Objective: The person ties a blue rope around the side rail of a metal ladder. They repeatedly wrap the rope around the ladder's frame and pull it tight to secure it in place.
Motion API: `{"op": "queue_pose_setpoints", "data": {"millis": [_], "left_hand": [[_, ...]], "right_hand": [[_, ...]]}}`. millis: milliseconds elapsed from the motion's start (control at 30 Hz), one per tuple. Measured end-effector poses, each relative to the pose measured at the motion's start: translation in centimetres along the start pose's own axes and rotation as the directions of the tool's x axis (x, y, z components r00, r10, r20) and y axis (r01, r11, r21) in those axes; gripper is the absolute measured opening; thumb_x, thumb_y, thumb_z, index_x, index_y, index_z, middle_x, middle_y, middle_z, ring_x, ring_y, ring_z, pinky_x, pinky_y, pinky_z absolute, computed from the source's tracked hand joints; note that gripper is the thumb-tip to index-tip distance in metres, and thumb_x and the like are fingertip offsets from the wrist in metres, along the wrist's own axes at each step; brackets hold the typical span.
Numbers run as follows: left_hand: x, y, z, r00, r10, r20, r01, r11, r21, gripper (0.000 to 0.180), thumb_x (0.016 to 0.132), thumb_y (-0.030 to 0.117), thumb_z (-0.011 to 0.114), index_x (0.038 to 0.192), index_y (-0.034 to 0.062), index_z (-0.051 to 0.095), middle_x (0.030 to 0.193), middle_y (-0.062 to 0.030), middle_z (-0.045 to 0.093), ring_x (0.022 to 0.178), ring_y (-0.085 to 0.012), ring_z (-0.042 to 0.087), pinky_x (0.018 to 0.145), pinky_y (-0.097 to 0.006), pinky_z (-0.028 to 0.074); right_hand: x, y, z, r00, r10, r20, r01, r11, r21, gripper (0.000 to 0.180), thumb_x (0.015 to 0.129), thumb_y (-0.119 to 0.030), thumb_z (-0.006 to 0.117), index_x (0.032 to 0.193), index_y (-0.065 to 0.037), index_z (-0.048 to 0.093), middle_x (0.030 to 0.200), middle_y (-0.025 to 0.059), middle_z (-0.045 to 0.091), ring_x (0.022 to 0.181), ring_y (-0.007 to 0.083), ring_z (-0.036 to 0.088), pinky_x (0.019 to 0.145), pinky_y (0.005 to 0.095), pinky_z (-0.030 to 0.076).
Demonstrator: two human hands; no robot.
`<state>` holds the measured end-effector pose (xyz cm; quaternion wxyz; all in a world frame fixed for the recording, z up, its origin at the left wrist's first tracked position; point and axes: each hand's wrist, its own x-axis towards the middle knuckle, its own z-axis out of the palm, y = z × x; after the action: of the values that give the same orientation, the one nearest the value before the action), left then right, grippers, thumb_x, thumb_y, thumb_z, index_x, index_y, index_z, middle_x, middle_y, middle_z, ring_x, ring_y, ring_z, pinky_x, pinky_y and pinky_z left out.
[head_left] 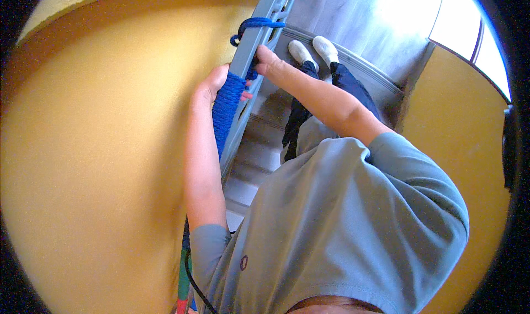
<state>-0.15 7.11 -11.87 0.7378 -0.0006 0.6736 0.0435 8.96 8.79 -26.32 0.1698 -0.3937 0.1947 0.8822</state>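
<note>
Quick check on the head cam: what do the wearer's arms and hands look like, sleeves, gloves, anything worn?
Both hands are bare: no gloves, and no rings or watch that I can make out on the left hand or right hand. Forearms are bare too. Short grey-green T-shirt sleeves end above the elbows, left sleeve and right sleeve. A thin black cable hangs by the left sleeve.

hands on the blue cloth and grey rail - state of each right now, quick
Left hand: closed on the blue cloth against the grey rail.
Right hand: gripping the grey rail.
</note>
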Motion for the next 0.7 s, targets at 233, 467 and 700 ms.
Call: {"op": "queue_pose_setpoints", "data": {"millis": [233, 467, 700], "left_hand": [[0.9, -0.8, -0.4, 0.976, 0.081, -0.2, -0.051, 0.988, 0.147, 0.044, 0.09, 0.041, 0.044, 0.1, 0.001, 0.061, 0.085, -0.0161, 0.066, 0.071, -0.0281, 0.067, 0.061, -0.039, 0.054], [1.6, -0.6, -0.8, 0.577, 0.695, -0.429, -0.062, 0.561, 0.825, 0.06, 0.09, 0.046, 0.044, 0.068, -0.0073, 0.062, 0.073, -0.0265, 0.061, 0.073, -0.039, 0.061, 0.072, -0.044, 0.046], [-0.2, 0.0, 0.7, 0.671, 0.643, -0.369, -0.13, 0.592, 0.795, 0.066, 0.082, 0.06, 0.051, 0.076, -0.005, 0.064, 0.078, -0.0274, 0.062, 0.081, -0.0382, 0.062, 0.074, -0.043, 0.046]], "right_hand": [[-4.0, -3.9, -2.3, 0.977, 0.19, -0.1, -0.138, 0.912, 0.388, 0.045, 0.088, -0.054, 0.044, 0.068, -0.014, 0.043, 0.048, -0.0033, 0.026, 0.04, 0.0121, 0.026, 0.038, 0.0275, 0.018], [-11.5, -6.9, -5.6, 0.96, -0.071, 0.271, 0.267, 0.529, -0.805, 0.036, 0.085, -0.04, 0.064, 0.092, -0.005, 0.066, 0.072, 0.0005, 0.055, 0.061, 0.0056, 0.046, 0.043, 0.0203, 0.03], [-15.5, -1.9, -1.8, 0.936, -0.068, 0.346, 0.329, -0.192, -0.925, 0.039, 0.084, -0.042, 0.056, 0.075, -0.006, 0.065, 0.073, 0.0148, 0.064, 0.07, 0.0305, 0.063, 0.066, 0.0405, 0.049]]}}
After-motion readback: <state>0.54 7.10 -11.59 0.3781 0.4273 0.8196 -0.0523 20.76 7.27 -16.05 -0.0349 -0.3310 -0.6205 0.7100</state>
